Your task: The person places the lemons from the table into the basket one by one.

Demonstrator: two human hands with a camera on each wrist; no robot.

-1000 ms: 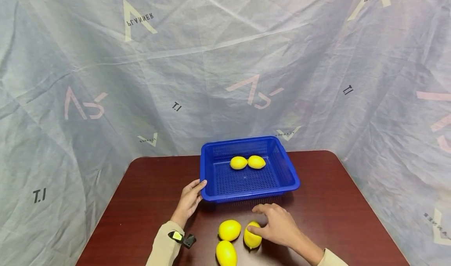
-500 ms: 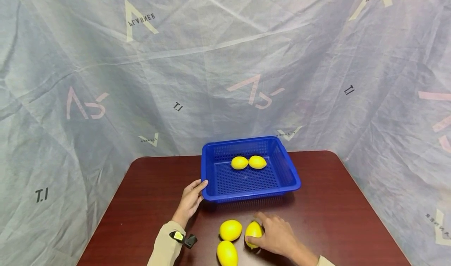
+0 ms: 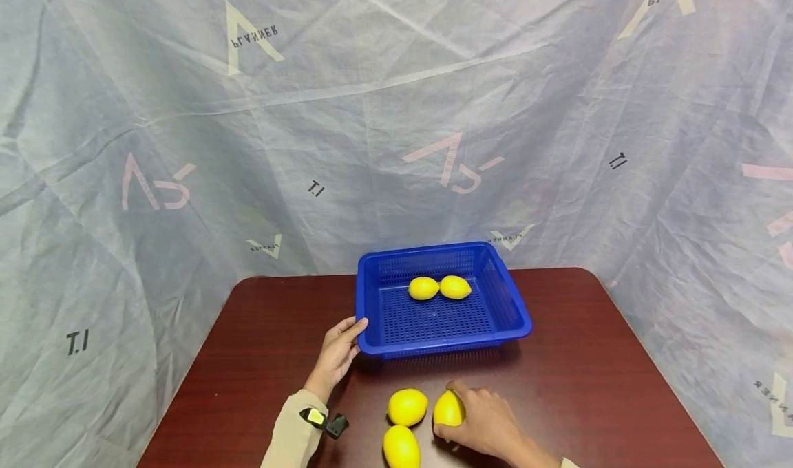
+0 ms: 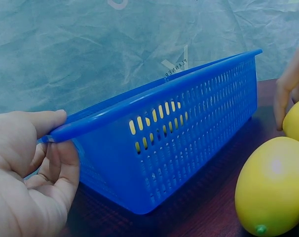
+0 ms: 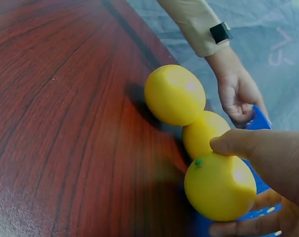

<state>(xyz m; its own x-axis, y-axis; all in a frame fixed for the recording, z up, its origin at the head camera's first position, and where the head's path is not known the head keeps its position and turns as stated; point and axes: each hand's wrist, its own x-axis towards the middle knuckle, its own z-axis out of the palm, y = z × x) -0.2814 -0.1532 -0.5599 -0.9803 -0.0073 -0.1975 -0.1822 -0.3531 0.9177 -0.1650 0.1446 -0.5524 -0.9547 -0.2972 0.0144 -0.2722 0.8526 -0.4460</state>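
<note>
My left hand [image 3: 337,356] grips the near-left corner of a blue plastic basket [image 3: 436,346]. In the left wrist view its thumb lies on top of the rim and the fingers curl underneath. Two yellow lemons, a left one [image 3: 424,288] and a right one [image 3: 455,287], lie inside. In front of the basket, my right hand [image 3: 486,421] pinches another lemon [image 3: 448,409] between thumb and fingers. The right wrist view shows this lemon [image 5: 218,190] with its green stem end up near the thumb. Left of it two more lie on the table: one lemon [image 3: 407,407] and a nearer lemon [image 3: 401,447].
The dark red wooden table [image 3: 595,378] has rounded far corners. A grey printed cloth [image 3: 396,110] hangs behind it and at both sides. On the left wrist sits a black strap with a small device [image 3: 325,421].
The right hand has come down and closed its thumb and fingers round the right-hand lemon. The left hand stays on the basket rim. The head view has shifted slightly.
</note>
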